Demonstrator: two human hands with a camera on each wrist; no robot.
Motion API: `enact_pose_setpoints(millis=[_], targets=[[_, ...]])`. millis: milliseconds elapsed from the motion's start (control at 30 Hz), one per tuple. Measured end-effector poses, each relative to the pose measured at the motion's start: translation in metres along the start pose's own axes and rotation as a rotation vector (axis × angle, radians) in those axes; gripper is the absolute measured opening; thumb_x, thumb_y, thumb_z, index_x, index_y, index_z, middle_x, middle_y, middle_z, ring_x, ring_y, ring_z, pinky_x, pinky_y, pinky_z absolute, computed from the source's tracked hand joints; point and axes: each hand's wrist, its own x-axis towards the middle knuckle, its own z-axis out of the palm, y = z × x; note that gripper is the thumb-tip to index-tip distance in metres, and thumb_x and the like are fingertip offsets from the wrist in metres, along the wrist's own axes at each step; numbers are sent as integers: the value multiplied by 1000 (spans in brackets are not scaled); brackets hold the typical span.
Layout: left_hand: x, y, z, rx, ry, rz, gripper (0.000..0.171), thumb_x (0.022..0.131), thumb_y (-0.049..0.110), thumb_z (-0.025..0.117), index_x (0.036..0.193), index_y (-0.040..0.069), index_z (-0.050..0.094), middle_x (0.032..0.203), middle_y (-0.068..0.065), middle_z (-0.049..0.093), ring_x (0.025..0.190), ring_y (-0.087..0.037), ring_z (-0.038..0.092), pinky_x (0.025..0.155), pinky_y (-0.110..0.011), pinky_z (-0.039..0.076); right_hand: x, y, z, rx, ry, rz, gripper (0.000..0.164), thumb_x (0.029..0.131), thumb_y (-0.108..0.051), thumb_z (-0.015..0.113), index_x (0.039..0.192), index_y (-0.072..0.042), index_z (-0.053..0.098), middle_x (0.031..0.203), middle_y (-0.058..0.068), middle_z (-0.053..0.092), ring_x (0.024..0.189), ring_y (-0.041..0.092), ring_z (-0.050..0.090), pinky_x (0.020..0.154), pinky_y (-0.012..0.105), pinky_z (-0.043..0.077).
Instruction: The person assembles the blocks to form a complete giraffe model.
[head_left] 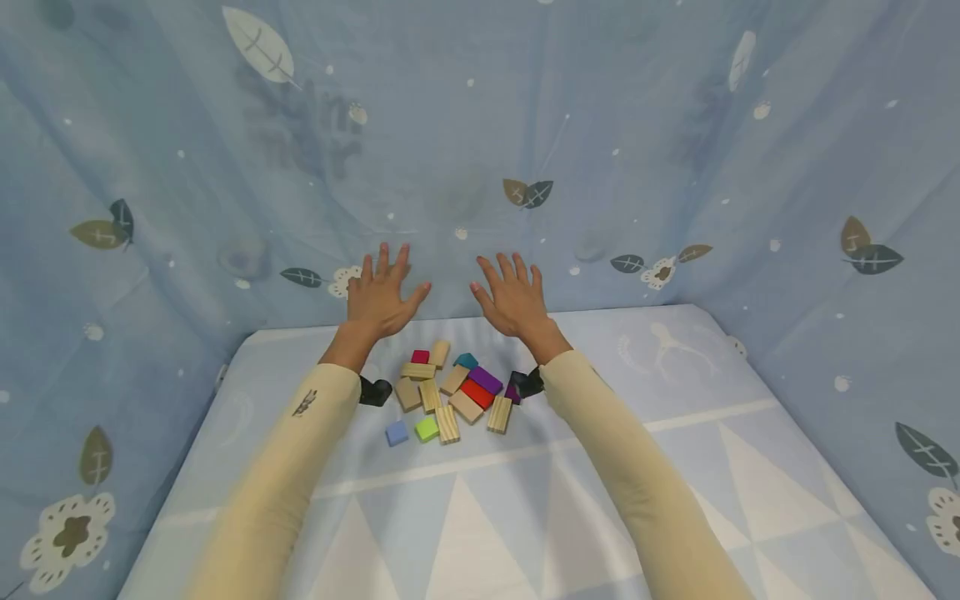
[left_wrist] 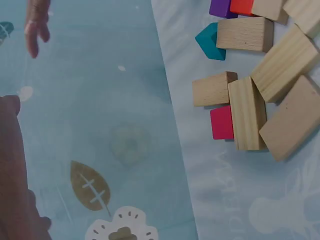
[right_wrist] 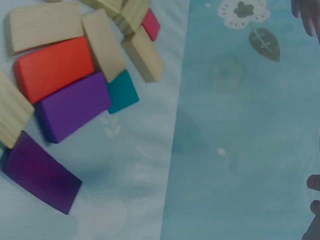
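In the head view my left hand (head_left: 381, 298) is held out beyond a loose pile of wooden blocks, fingers spread and nothing in it. My right hand (head_left: 513, 300) mirrors it, also spread and holding nothing. Between the forearms lie several plain blocks (head_left: 447, 425), a red block (head_left: 477, 394), a purple block (head_left: 485, 380), a teal block (head_left: 466, 361) and a small crimson block (head_left: 420, 357). Nearer me are a blue block (head_left: 397, 432) and a lime green block (head_left: 427, 429). A dark purple block (right_wrist: 42, 172) lies at the pile's right side, partly hidden in the head view.
The blocks rest on a pale patterned cloth surface (head_left: 495, 500). A blue curtain (head_left: 465, 150) with leaf prints stands behind it and along both sides. Dark wrist-worn devices (head_left: 375, 392) sit at the cuffs of both cream sleeves (head_left: 292, 467).
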Motion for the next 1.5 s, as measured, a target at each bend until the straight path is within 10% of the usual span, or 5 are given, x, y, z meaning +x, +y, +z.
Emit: enact_pose_setpoints(millis=[400,967,1267,1500], targets=[[-58,-9,-3,-169,-65,136,81,98,62,36,159,21,2,162,-17,3,144,-46,6,105,-71,15,-31,-3,15,-11,16,-165,59,104,-55,23,156,-28,25,157,9,28,146,33,12,112,58,7],[-128,5,65,8,-113,403,69,95,63,43,154,27,34,144,-15,47,134,-42,36,102,-64,29,-85,3,50,-96,-17,-329,56,103,-52,31,153,-26,35,149,9,42,142,34,24,109,57,18],[-135,-3,92,96,-83,676,64,89,46,65,147,27,47,149,-6,44,139,-37,31,108,-63,19,-111,14,65,-94,-38,-404,54,103,-53,32,144,-23,50,140,5,50,140,30,26,109,54,16],[-131,-2,93,79,-133,725,65,80,40,74,140,24,54,136,-3,55,134,-34,37,108,-62,20,-121,19,73,-91,-6,-446,50,102,-51,37,134,-21,60,125,2,61,134,29,34,107,55,20]])
